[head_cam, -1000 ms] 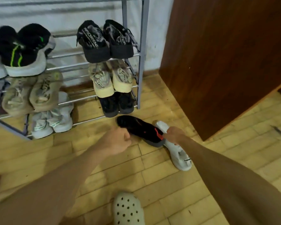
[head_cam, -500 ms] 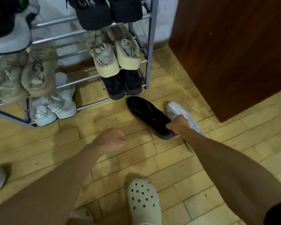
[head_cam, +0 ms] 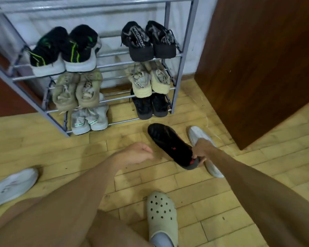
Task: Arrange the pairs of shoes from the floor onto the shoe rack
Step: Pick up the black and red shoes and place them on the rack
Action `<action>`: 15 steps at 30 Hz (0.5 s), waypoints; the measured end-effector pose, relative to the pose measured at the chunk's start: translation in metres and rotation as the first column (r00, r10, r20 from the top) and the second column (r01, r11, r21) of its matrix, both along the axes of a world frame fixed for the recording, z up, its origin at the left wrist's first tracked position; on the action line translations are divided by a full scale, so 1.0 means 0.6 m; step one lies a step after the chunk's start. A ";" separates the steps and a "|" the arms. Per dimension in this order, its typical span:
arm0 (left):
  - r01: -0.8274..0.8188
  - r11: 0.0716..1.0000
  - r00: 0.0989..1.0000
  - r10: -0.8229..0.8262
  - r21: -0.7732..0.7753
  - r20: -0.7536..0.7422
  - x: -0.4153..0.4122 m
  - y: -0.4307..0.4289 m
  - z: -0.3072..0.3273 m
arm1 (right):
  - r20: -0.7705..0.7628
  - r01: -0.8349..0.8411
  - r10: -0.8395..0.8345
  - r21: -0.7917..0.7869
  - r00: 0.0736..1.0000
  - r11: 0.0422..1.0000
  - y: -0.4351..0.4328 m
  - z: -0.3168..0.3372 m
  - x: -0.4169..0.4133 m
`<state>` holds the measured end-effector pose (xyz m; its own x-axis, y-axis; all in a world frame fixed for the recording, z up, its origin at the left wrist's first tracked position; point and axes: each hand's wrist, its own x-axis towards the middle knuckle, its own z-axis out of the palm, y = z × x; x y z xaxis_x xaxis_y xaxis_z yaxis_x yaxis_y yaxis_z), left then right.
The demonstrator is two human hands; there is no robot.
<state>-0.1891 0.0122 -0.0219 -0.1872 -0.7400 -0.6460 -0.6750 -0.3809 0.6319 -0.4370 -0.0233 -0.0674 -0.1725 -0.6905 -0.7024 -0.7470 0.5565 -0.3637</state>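
A black shoe with red marks (head_cam: 169,143) lies on the wooden floor in front of the grey metal shoe rack (head_cam: 177,82). My right hand (head_cam: 201,151) grips its heel end. A white shoe (head_cam: 197,135) lies just right of it, partly hidden by my wrist. My left hand (head_cam: 136,154) hovers to the left of the black shoe, fingers curled, holding nothing. Another white shoe (head_cam: 11,188) lies at the far left on the floor. The rack holds several pairs: black-and-green, black, beige, pale grey and dark ones.
A dark brown wooden cabinet (head_cam: 257,65) stands right of the rack. My foot in a pale perforated clog (head_cam: 161,216) is on the floor near the bottom centre. The rack's top shelf (head_cam: 96,4) carries no shoes in view.
The view has tilted back up, showing more of the rack. My right hand has closed on the black shoe's heel. My left hand stays curled beside it.
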 end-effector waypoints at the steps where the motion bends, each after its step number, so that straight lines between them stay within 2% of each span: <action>1: -0.011 1.000 1.000 0.011 0.001 -0.003 0.001 0.004 0.011 | -0.012 -0.024 0.024 -0.015 1.000 1.000 0.002 0.028 -0.008; 3: -0.090 0.996 0.994 0.091 0.018 -0.062 0.004 0.007 0.038 | 0.055 -0.060 0.063 -0.045 0.996 0.997 0.008 0.084 -0.013; 5: -0.211 0.973 0.951 0.226 0.092 -0.212 0.006 0.007 0.083 | 0.163 -0.116 0.134 -0.114 0.977 0.987 0.015 0.141 0.005; 8: -0.417 0.901 0.812 0.429 0.120 -0.395 0.010 0.009 0.174 | 0.298 -0.155 0.224 -0.238 0.928 0.959 0.021 0.230 0.068; 9: -0.525 0.844 0.735 0.514 0.108 -0.442 0.016 0.010 0.206 | 0.328 -0.159 0.252 -0.284 0.910 0.946 0.019 0.258 0.093; 11: -0.739 0.674 0.584 0.659 0.026 -0.473 0.049 0.007 0.256 | 0.388 -0.159 0.307 -0.368 0.869 0.916 0.021 0.315 0.150; 13: -0.840 0.540 0.497 0.724 -0.055 -0.478 0.100 0.008 0.294 | 0.459 -0.153 0.342 -0.400 0.820 0.904 0.024 0.362 0.208; 15: -0.896 0.442 0.388 0.731 -0.044 -0.561 0.146 0.032 0.337 | 0.477 -0.179 0.398 -0.441 0.783 0.880 0.034 0.405 0.267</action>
